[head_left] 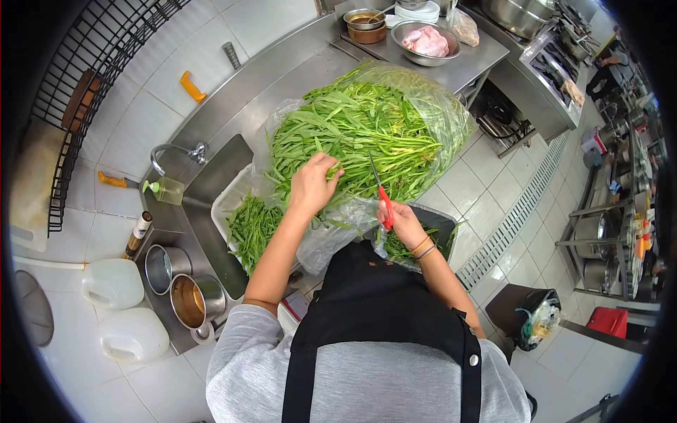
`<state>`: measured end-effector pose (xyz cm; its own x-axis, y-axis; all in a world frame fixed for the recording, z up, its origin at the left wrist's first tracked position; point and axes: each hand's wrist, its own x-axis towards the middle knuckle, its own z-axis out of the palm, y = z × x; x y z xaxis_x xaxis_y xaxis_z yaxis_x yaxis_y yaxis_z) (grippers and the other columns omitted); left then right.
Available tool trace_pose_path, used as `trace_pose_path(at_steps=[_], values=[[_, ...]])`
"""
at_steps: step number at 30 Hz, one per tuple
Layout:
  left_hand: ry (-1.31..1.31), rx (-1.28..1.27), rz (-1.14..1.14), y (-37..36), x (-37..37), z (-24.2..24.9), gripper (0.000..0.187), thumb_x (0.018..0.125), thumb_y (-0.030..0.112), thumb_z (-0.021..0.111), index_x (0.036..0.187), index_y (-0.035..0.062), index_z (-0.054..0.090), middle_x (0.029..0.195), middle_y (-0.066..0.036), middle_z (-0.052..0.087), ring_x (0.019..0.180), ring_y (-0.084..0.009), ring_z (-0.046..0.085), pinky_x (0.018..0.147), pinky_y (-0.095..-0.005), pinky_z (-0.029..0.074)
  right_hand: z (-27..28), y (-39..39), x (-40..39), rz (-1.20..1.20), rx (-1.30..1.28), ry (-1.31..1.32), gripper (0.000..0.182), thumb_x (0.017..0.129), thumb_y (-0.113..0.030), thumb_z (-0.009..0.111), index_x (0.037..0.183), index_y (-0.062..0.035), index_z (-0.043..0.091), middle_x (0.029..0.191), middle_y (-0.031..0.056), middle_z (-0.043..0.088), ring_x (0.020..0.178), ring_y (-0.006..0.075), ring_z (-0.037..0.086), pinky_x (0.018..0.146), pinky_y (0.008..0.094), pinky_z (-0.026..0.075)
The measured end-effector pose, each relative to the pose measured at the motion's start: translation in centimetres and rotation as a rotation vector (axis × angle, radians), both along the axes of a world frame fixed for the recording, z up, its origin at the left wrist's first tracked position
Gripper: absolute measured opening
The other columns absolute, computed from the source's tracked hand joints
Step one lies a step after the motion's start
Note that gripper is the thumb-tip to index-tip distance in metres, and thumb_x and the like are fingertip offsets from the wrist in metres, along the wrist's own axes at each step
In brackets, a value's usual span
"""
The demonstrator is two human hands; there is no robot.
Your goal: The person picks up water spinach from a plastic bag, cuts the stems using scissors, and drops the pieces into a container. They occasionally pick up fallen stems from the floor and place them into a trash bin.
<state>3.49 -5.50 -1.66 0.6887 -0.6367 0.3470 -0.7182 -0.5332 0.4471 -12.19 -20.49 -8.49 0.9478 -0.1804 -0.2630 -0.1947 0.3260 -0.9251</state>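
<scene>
A big heap of long-stemmed leafy greens (352,116), like water spinach, lies in an opened clear plastic bag (451,120) on the steel counter. At the near side of the heap, my left hand (314,185) is closed, with a bit of green showing at its fingertips. My right hand (405,229) grips red-handled scissors (384,201), their blades pointing up over the stems. To the left, more greens (255,229) fill a white basket (220,208) at the sink. Below my right hand is a dark bin (446,238) containing some green pieces.
A steel sink (236,158) with a tap (173,149) and soap bottle (168,190) is at left. Steel pots (197,299) and white jugs (113,282) stand nearer. A bowl of raw meat (427,44) sits at the back. A trash bin (518,317) stands right.
</scene>
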Motion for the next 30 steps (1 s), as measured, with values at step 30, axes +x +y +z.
trace_pose_path(at_steps=[30], values=[[0.36, -0.036, 0.375, 5.4, -4.5, -1.8, 0.034, 0.073, 0.032, 0.07, 0.092, 0.0039, 0.067, 0.072, -0.02, 0.062, 0.058, -0.0317, 0.06, 0.056, -0.0373, 0.047, 0.9, 1.2, -4.3, 0.302, -0.079, 0.051, 0.052, 0.088, -0.051, 0.047, 0.074, -0.0024, 0.058, 0.067, 0.0009, 0.054, 0.061, 0.0072, 0.049, 0.057, 0.0217, 0.04]])
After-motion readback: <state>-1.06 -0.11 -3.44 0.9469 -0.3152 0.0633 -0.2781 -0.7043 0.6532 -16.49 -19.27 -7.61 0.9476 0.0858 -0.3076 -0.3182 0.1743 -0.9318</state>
